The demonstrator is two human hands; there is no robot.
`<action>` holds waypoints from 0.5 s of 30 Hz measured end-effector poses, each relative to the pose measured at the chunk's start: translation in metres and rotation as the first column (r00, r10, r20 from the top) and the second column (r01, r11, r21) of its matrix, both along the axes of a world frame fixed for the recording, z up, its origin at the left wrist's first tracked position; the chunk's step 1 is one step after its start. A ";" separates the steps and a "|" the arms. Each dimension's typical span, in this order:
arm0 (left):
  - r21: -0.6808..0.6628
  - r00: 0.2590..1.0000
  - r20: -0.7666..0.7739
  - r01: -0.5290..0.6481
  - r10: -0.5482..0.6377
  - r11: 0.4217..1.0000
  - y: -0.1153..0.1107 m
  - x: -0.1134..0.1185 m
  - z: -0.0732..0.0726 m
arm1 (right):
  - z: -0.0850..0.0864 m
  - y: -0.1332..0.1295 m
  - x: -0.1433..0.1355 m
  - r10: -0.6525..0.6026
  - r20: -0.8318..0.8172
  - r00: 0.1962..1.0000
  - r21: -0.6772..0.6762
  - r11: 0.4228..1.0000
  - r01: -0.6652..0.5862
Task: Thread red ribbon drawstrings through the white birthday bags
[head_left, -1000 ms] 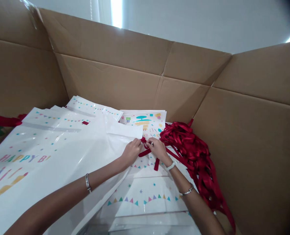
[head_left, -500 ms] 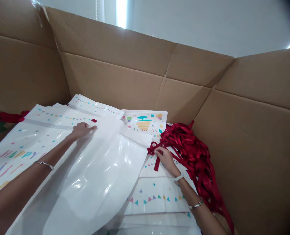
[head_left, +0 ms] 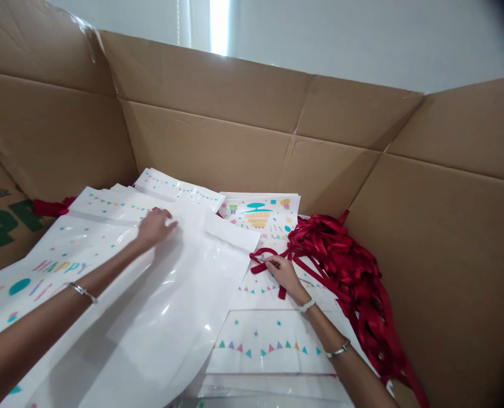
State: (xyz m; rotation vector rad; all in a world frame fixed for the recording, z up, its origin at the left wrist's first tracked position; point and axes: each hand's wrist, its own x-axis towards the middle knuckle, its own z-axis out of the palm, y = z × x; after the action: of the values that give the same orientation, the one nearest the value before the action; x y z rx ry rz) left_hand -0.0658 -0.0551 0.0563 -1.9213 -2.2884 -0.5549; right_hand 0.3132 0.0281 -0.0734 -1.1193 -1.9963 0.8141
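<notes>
Legibly, "HAPPY" on white sheet — left hand loose; right hand pinching red ribbon

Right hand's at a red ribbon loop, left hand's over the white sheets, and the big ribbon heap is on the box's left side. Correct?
Not quite: the head view shows the ribbon heap on the right side of the box. The right hand at the red ribbon loop and left hand over the white sheets are correct.

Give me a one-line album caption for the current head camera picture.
Right hand at a red ribbon, left hand over a white plastic sheet, with a cardboard wall behind.
</notes>
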 end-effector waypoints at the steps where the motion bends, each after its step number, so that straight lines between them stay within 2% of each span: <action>1: -0.082 1.000 -0.026 0.011 -0.013 0.997 -0.003 0.021 -0.010 | -0.002 0.000 -0.003 0.022 -0.016 1.000 -0.006 1.000 -0.023; 3: -0.254 0.993 -0.079 0.062 -0.085 0.965 -0.012 0.071 -0.037 | -0.004 -0.002 -0.008 0.051 -0.035 0.998 -0.019 0.998 -0.052; 5: -0.264 0.965 -0.164 0.160 -0.207 0.951 -0.019 0.120 -0.062 | -0.004 -0.006 -0.011 0.069 -0.047 0.996 -0.029 0.997 -0.070; 8: -0.253 0.941 -0.246 0.169 -0.232 0.953 -0.021 0.170 -0.083 | -0.001 -0.013 -0.012 0.084 -0.057 0.995 -0.038 0.996 -0.086; 11: -0.246 0.941 -0.280 0.124 -0.193 0.961 -0.015 0.187 -0.086 | 0.002 -0.017 -0.012 0.091 -0.074 0.993 -0.050 0.994 -0.095; 15: -0.284 0.944 -0.245 0.146 -0.219 0.948 -0.010 0.186 -0.090 | 0.006 -0.021 -0.004 0.131 -0.041 0.990 -0.033 0.991 -0.133</action>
State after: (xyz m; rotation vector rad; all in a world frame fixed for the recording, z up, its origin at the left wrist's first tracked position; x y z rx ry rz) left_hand 0.1207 -0.0648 -0.0337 -2.1853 -2.1055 0.0102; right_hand 0.3094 0.0069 -0.0676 -0.9911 -2.0473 0.9354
